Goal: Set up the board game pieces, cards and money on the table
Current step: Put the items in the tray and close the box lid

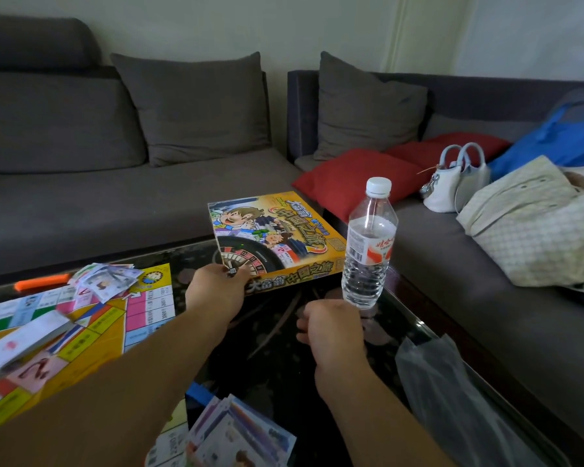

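My left hand (216, 291) grips the near left corner of the yellow game box (277, 237), which is tilted up over the far edge of the dark glass table (277, 358). My right hand (331, 328) hovers over the table with fingers curled and nothing in it, just below the water bottle. The colourful game board (91, 332) lies open at the left. A loose pile of paper money (108, 281) sits on its far part, and a stack of cards (24, 342) lies nearer me. More cards or notes (240, 433) spread at the bottom edge.
A clear water bottle (368, 251) stands on the table right of the box. An orange marker (41, 283) lies at far left. A crumpled plastic bag (452, 392) lies at the table's right edge. Grey sofas, red cushions (354, 176) and bags surround the table.
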`<state>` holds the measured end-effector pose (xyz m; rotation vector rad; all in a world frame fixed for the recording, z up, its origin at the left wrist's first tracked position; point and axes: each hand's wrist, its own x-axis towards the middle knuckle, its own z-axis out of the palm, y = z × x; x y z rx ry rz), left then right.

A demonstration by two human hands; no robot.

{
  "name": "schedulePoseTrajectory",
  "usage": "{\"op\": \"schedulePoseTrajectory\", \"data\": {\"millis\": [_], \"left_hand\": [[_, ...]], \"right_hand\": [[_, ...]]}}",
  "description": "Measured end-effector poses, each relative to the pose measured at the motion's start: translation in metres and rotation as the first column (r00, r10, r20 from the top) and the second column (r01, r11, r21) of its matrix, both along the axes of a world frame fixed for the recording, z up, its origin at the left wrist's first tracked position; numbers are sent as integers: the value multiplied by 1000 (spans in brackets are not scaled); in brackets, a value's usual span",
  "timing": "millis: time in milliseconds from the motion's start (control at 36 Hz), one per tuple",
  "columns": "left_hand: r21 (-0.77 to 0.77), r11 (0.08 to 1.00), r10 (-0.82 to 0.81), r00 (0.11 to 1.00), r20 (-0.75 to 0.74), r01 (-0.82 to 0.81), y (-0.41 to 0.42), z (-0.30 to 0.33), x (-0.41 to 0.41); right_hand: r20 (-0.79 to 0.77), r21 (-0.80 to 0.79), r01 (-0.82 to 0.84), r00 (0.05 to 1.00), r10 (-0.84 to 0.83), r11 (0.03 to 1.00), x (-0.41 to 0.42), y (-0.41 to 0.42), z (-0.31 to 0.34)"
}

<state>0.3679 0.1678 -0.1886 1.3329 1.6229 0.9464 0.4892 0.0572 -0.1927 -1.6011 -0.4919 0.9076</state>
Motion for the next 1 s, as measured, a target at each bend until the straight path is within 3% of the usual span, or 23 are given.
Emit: {"op": "schedulePoseTrajectory", "data": {"millis": [167, 278, 639, 806, 917, 1000], "left_hand": [[28, 998, -58, 976, -211, 65, 1, -2, 3], [40, 991, -108, 939, -326, 128, 2, -5, 8], [-9, 969, -232, 901, -367, 245, 7, 1, 20], [-6, 971, -219, 874, -434, 240, 10, -4, 24], [111, 970, -159, 909, -386, 216, -3, -1, 24], [207, 906, -204, 808, -552, 370, -11, -2, 23]], "right_hand": [[-110, -72, 3, 994, -11, 997, 1, 1, 2], [-80, -59, -3, 997, -2, 998, 0, 0, -1], [29, -44, -44, 999, 46, 998, 0, -4, 6], [-108, -47, -11, 994, 6, 999, 3, -6, 5], [-50, -54, -14, 999, 11, 998, 2, -3, 4], [-58, -90, 6, 998, -11, 996, 2, -1, 1]]}}
